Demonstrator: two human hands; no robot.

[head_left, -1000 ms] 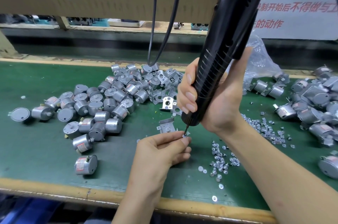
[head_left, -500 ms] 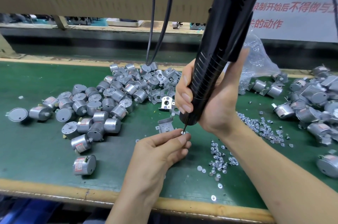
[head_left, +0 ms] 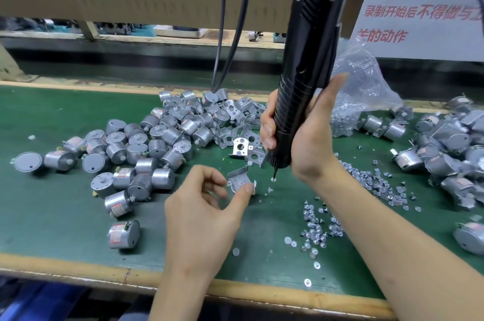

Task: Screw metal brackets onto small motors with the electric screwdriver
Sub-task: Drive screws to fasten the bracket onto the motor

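Observation:
My right hand grips the black electric screwdriver, held nearly upright above the green mat. A small screw sits on its bit tip. My left hand hovers low in the middle with fingers loosely spread and holds nothing. Its thumb tip lies right at the edge of a loose metal bracket on the mat. A heap of bare silver motors lies to the left, and more brackets are piled behind it.
Loose screws are scattered front right, with more by my right wrist. A clear plastic bag lies behind. Motors with brackets crowd the right side. One motor lies near the wooden front edge. Black cables hang at the back.
My left hand has left the bit tip, dropped left and spread its fingers beside the loose bracket. The screwdriver stands more upright, with the screw staying on its tip.

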